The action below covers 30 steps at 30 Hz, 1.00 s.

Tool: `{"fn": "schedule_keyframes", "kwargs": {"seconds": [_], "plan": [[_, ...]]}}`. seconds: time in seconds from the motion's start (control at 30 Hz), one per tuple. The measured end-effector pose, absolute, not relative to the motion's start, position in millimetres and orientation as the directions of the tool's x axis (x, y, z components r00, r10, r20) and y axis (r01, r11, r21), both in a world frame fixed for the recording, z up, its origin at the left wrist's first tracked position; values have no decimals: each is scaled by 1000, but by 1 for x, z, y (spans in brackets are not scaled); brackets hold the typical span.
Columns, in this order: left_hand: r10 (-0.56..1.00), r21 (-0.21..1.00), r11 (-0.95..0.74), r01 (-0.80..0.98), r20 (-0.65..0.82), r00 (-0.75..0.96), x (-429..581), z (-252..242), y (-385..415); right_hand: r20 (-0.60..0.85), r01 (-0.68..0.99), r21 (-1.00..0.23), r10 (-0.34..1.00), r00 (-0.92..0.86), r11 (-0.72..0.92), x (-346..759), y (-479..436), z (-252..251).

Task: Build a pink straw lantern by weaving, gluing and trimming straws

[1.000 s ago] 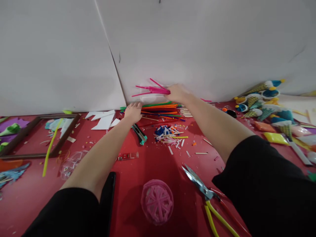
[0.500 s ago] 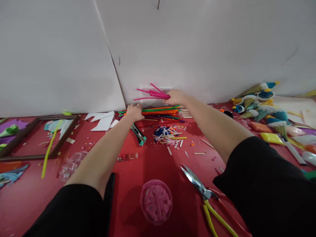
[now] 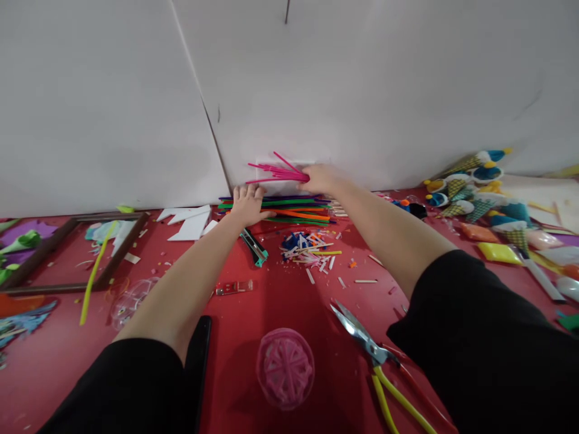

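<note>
Several pink pipe cleaners [image 3: 280, 174] are gripped at their right end by my right hand [image 3: 318, 179], raised near the white wall. My left hand [image 3: 248, 205] lies with its fingers apart on the left part of a pile of green, orange and purple pipe cleaners [image 3: 301, 211] along the wall's foot. Just below that hand lies a green and black box cutter [image 3: 254, 247]. A heap of cut sticks and blue bits [image 3: 307, 248] is below the pile. Nearer to me stands a round pink object [image 3: 286, 369].
Large scissors [image 3: 373, 352] with yellow handles lie at the right front. A brown frame [image 3: 58, 253] and white paper pieces [image 3: 192, 222] are at left. Small cone figures [image 3: 474, 187] and coloured packets [image 3: 499, 253] crowd the right side. A dark flat object [image 3: 201, 355] lies beside my left forearm.
The fingers of my left hand have spread, and the pipe cleaners in the pile are spread out more. The pink bundle in my right hand has shifted slightly left.
</note>
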State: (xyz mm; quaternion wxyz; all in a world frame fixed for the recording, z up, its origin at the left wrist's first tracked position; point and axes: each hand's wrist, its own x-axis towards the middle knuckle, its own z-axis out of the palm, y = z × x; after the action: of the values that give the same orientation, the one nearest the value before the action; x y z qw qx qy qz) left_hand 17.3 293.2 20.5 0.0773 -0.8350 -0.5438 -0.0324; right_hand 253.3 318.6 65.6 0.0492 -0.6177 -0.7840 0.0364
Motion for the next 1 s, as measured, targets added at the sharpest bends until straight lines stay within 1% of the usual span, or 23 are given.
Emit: {"fn": "schedule_keyframes", "kwargs": {"seconds": [0.23, 0.3, 0.43, 0.53, 0.63, 0.77, 0.87, 1.0], "plan": [[885, -95, -445, 891, 108, 453, 8, 23, 296, -91, 971, -51, 967, -239, 235, 239, 308, 53], [884, -94, -447, 890, 105, 455, 5, 23, 295, -106, 981, -21, 975, -195, 194, 234, 305, 50], [882, -87, -457, 885, 89, 464, -5, 22, 292, -83, 998, 19, 995, -57, 59, 228, 307, 54], [889, -73, -446, 892, 80, 451, -12, 20, 291, -77, 1000, 26, 997, -16, 18, 228, 308, 60], [903, -45, -418, 907, 93, 420, -14, 20, 292, -59, 997, 16, 995, -79, 80, 226, 303, 64], [917, 10, -371, 929, 161, 365, -16, 25, 288, 71, 979, -21, 977, -200, 202, 214, 292, 68], [935, 51, -276, 960, 247, 255, -21, 30, 281, 143, 971, -47, 964, -226, 235, 197, 290, 66], [943, 98, -148, 984, 315, 111, -33, 34, 272, 155, 932, -80, 929, -337, 352, 170, 295, 52]]}}
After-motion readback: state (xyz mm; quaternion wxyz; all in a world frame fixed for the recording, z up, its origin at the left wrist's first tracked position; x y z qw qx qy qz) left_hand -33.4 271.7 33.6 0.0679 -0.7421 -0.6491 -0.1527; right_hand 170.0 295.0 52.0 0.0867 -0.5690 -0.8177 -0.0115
